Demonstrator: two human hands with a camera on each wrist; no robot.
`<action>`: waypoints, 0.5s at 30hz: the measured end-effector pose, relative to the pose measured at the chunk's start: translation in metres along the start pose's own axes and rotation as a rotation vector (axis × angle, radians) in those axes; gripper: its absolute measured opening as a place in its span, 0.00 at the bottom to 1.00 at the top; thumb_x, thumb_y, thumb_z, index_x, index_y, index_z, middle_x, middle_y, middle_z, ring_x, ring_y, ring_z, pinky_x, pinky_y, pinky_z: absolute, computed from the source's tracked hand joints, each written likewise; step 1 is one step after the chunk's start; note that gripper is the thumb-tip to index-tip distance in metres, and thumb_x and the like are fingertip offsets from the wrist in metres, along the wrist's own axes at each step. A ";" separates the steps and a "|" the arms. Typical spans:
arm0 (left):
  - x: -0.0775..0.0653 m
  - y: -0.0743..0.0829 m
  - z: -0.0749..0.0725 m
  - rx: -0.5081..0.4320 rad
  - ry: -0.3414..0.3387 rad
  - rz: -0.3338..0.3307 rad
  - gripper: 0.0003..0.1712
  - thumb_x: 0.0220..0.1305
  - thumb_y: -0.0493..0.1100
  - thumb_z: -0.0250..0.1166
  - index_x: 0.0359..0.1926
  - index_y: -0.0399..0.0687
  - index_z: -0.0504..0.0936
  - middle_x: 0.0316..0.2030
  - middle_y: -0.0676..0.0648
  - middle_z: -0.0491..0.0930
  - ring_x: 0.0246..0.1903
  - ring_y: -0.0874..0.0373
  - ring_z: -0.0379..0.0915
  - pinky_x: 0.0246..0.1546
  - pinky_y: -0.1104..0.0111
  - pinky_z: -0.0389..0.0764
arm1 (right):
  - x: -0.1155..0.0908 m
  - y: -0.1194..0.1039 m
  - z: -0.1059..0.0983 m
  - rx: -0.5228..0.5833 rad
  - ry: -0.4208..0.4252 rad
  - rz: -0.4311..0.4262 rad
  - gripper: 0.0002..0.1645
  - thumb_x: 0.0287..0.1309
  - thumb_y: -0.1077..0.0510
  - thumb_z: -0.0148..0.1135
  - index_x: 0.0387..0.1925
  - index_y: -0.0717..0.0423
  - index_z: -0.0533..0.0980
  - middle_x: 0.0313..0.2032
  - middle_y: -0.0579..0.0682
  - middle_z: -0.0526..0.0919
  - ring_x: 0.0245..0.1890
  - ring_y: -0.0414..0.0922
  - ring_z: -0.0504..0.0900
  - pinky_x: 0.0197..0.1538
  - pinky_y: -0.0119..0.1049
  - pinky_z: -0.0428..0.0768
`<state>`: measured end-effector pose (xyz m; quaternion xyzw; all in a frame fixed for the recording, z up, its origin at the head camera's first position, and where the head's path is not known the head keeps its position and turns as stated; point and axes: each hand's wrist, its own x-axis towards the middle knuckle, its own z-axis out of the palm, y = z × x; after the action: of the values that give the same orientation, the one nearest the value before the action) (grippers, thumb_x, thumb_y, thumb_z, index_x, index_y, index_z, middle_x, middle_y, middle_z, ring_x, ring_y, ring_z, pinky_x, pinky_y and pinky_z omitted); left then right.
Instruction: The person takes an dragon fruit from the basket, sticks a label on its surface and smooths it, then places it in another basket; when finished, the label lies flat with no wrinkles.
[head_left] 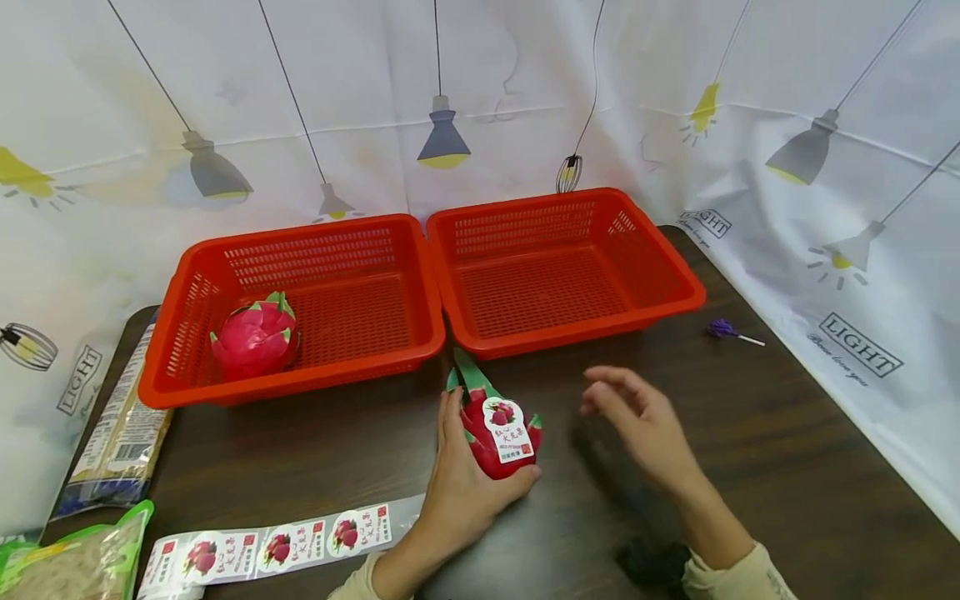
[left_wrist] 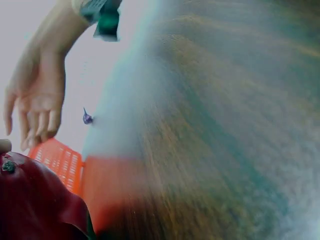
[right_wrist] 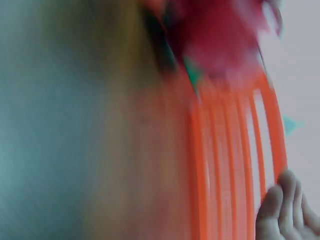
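My left hand [head_left: 468, 483] grips a red dragon fruit [head_left: 480, 425] with green leaf tips, just in front of the two baskets. A white printed label [head_left: 510, 429] sits on the fruit's upper side. Close up, the same dragon fruit [left_wrist: 35, 200] fills the lower corner of the left wrist view. To the right of it, my right hand [head_left: 641, 425] hovers over the table, apart from the fruit and holding nothing, its fingers loosely bent. A strip of matching labels [head_left: 277, 546] lies at the left hand's wrist side, partly hidden by the arm.
Another dragon fruit [head_left: 255, 337] rests in the left red basket [head_left: 337, 367]. The right red basket [head_left: 577, 325] stands beside it. A purple lollipop [head_left: 723, 329] lies at the right. Packaged bags [head_left: 123, 433] lie along the left edge, with a green-edged bag [head_left: 82, 558] nearer.
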<state>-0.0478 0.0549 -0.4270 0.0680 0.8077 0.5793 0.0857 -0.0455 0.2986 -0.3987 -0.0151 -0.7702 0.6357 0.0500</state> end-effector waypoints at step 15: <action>-0.005 -0.003 -0.005 -0.018 -0.009 -0.025 0.65 0.44 0.56 0.81 0.77 0.55 0.52 0.66 0.48 0.68 0.60 0.51 0.70 0.53 0.58 0.84 | 0.084 0.010 -0.106 0.863 0.467 0.314 0.33 0.70 0.55 0.62 0.72 0.55 0.64 0.51 0.50 0.82 0.50 0.43 0.83 0.51 0.35 0.86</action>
<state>-0.0441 0.0485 -0.4281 0.0595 0.8030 0.5849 0.0972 -0.1196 0.4111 -0.3841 -0.2501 -0.3945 0.8752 0.1260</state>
